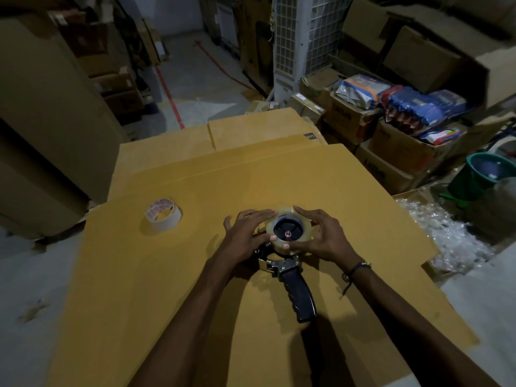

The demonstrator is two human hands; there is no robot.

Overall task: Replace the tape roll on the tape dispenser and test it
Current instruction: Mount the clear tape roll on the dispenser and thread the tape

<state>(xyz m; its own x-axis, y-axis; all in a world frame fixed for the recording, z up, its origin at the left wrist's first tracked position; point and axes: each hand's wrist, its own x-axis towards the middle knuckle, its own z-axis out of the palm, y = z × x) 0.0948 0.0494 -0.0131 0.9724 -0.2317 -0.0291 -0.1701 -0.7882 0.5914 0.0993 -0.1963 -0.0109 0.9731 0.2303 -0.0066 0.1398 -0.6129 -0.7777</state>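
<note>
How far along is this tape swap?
Done: a near-empty cardboard tape core lies aside on the flat brown cardboard sheet. In hand: both hands, left and right, grip the clear tape roll on the black-handled tape dispenser. Left: threading the tape and testing; no tape is pulled out yet.

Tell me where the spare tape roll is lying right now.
In the head view the spare tape roll lies flat on the cardboard sheet, left of the left hand and the tape dispenser, touching neither.
</note>
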